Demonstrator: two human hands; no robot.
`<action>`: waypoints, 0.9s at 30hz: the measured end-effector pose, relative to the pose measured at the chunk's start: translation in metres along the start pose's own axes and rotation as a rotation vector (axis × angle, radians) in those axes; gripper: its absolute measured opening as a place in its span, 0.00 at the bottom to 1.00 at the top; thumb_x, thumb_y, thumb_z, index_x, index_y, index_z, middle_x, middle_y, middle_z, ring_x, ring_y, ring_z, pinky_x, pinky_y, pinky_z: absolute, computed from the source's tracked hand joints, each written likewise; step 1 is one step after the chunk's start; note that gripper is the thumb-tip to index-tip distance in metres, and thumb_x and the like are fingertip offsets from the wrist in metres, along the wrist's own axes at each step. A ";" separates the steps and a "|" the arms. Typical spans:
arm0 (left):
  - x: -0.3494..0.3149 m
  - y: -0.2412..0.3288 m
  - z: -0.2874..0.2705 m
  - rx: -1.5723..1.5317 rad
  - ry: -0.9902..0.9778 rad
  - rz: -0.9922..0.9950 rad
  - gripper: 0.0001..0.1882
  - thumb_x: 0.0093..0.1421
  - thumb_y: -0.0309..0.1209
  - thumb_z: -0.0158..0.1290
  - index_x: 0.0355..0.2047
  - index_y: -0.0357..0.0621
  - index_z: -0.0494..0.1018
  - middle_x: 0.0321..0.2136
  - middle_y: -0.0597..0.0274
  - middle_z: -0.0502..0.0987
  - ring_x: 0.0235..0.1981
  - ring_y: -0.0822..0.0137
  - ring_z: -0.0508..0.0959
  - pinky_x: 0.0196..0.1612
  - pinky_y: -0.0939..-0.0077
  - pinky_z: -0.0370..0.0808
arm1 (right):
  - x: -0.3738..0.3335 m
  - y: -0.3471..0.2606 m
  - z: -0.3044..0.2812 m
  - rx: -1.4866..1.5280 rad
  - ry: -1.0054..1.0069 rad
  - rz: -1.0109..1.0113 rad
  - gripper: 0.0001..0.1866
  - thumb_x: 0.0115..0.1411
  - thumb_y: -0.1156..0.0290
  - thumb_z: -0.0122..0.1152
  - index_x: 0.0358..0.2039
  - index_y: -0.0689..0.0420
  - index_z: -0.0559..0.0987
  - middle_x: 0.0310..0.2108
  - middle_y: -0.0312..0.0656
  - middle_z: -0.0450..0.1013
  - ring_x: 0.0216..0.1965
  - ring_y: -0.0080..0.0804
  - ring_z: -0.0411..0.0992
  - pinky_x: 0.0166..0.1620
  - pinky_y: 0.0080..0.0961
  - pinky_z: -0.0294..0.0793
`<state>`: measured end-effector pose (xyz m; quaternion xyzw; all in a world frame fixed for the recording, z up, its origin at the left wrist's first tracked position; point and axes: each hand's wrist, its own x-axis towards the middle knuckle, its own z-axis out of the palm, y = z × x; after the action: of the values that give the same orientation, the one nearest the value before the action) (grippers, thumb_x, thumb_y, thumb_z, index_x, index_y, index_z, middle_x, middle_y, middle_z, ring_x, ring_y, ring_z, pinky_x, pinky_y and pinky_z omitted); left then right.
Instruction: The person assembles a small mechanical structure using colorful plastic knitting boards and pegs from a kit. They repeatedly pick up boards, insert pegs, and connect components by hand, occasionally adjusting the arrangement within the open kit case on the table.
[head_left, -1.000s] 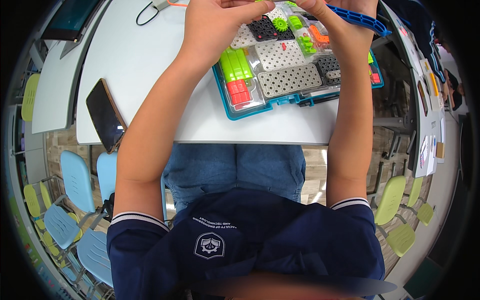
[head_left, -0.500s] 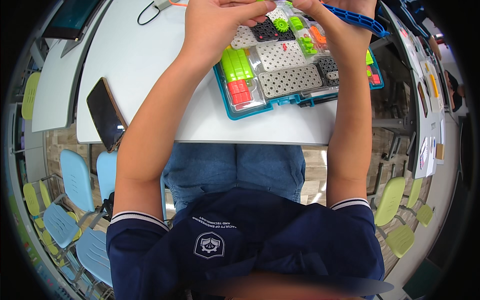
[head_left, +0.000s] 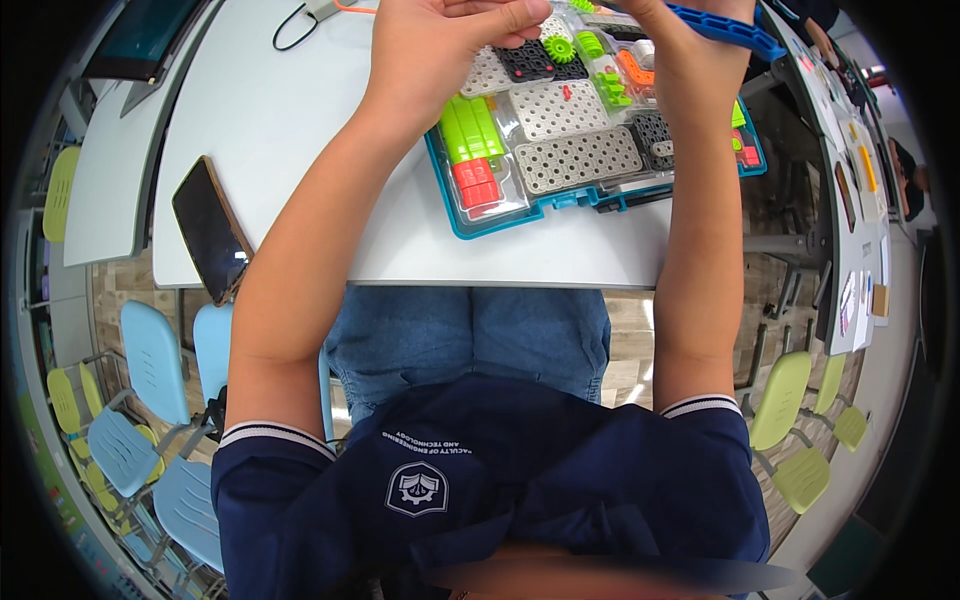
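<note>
Head view. Markings: the shirt (head_left: 600, 470) carries two lines of white lettering (head_left: 430, 443), upside down, and a white shield emblem (head_left: 417, 489) with a gear figure.

Left hand (head_left: 450, 35): over the far left part of the case (head_left: 490, 226), fingers bent, thumb extended. Upper frame edge crops it; whether it grips anything cannot be told. Right hand (head_left: 685, 50): beyond the case's right part, with a blue beam (head_left: 725, 30) against it. Its fingertips are cut off; grip on the beam cannot be determined.

Edges: the teal-rimmed case lies on the bench (head_left: 450, 262), a narrow strip back from the near edge. The right forearm passes above the case's right side. The left forearm passes between case and phone (head_left: 210, 228); the phone's lower end reaches the bench edge. White bench top extends left of the case.

Case contents: green blocks (head_left: 470, 128), red blocks (head_left: 477, 183), a grey plate (head_left: 580, 160) with holes, and a green gear (head_left: 558, 47).

Surroundings: a dark screen (head_left: 140, 38) at upper left, blue chairs (head_left: 155, 360) at left, green chairs (head_left: 782, 400) at right, wood-pattern floor (head_left: 630, 340).
</note>
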<state>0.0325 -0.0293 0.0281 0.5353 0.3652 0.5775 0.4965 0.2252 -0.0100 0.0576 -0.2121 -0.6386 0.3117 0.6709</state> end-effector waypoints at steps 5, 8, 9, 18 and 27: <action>0.006 -0.001 -0.001 -0.085 -0.109 -0.065 0.17 0.65 0.32 0.63 0.45 0.26 0.80 0.35 0.48 0.84 0.33 0.64 0.84 0.42 0.74 0.82 | 0.011 -0.002 -0.011 0.060 0.106 -0.057 0.15 0.62 0.65 0.74 0.40 0.55 0.76 0.34 0.34 0.75 0.38 0.20 0.73 0.41 0.18 0.72; 0.005 0.004 0.002 -0.176 -0.144 -0.161 0.19 0.67 0.32 0.61 0.48 0.25 0.78 0.37 0.46 0.84 0.35 0.63 0.84 0.44 0.72 0.83 | 0.014 0.000 -0.014 0.091 0.214 0.061 0.19 0.67 0.51 0.66 0.36 0.55 0.76 0.31 0.35 0.75 0.32 0.20 0.73 0.38 0.19 0.73; 0.005 0.005 0.003 -0.207 -0.156 -0.191 0.19 0.67 0.33 0.61 0.49 0.25 0.78 0.38 0.45 0.84 0.36 0.62 0.85 0.44 0.72 0.83 | 0.014 0.000 -0.014 0.106 0.287 0.143 0.21 0.67 0.48 0.64 0.35 0.55 0.76 0.30 0.35 0.75 0.30 0.21 0.73 0.37 0.19 0.73; 0.000 0.000 0.001 -0.011 -0.313 -0.078 0.14 0.67 0.39 0.61 0.45 0.43 0.83 0.33 0.61 0.85 0.32 0.69 0.84 0.37 0.80 0.78 | 0.016 -0.008 -0.010 0.095 0.299 0.261 0.27 0.70 0.41 0.55 0.26 0.51 0.75 0.21 0.34 0.73 0.25 0.20 0.73 0.32 0.19 0.73; -0.002 0.010 0.008 -0.102 -0.266 -0.212 0.11 0.65 0.25 0.60 0.43 0.26 0.80 0.34 0.45 0.85 0.35 0.61 0.87 0.39 0.73 0.86 | 0.015 0.000 -0.015 0.150 0.453 0.319 0.24 0.67 0.45 0.63 0.22 0.49 0.75 0.16 0.34 0.72 0.19 0.24 0.75 0.25 0.20 0.76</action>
<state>0.0386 -0.0350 0.0382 0.5398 0.3210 0.4638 0.6249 0.2404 0.0021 0.0675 -0.3240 -0.4061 0.4041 0.7529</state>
